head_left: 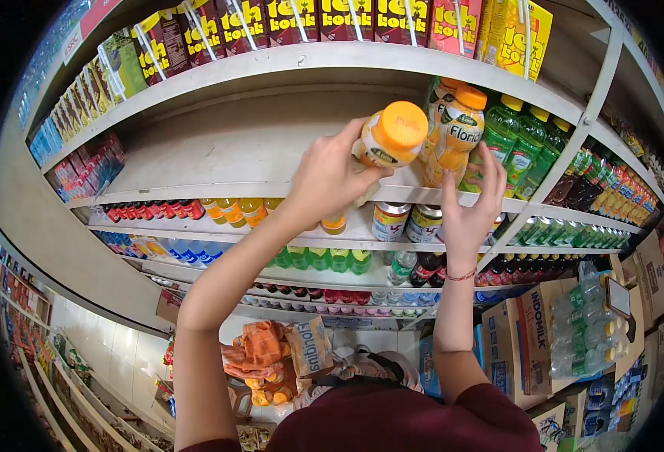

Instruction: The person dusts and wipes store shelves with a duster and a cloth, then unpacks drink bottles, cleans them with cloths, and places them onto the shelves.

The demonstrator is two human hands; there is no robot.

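My left hand (330,169) is wrapped round an orange-capped juice bottle (400,135), held tilted with its cap toward me in front of the shelf. To the right, a Florida juice bottle (456,139) with the same orange cap stands on the shelf, and another orange-capped bottle (439,96) is partly hidden behind it. My right hand (475,200) is open at the lower part of the standing Florida bottle, its thumb in front and fingers apart along the right side. Whether these fingertips touch the bottle I cannot tell.
Green yellow-capped bottles (526,143) stand right of the juice bottles. Teh Kotak cartons (294,21) line the shelf above; cans (391,221) and drink bottles fill those below. Near my feet lie an orange bag with bottles (260,350) and a carton (312,346). Stacked boxes (535,331) are at right.
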